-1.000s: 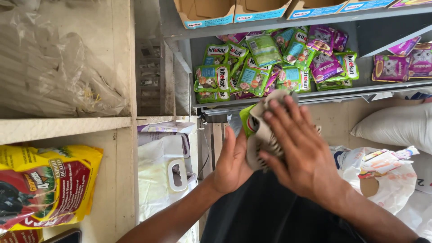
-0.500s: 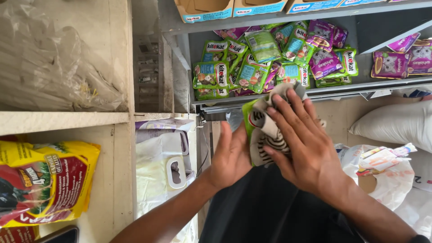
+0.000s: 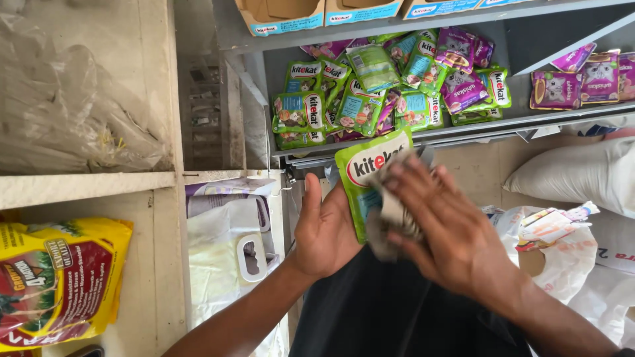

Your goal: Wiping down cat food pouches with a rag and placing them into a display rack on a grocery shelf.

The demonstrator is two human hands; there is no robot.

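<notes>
My left hand holds a green pet-food pouch from below, its top standing upright in front of me. My right hand presses a striped grey cloth flat against the pouch's face, fingers spread. Just beyond, a grey metal shelf carries a heap of several green pouches and purple pouches of the same kind.
A yellow and red feed bag sits in a wooden cubby at lower left. White sacks lie at right, a white plastic bag hangs in the middle. Cardboard trays stand on the upper shelf. Crumpled plastic fills the upper-left cubby.
The cloth under my right hand has slid down the pouch, uncovering its green top. Both hands stay in front of the shelf.
</notes>
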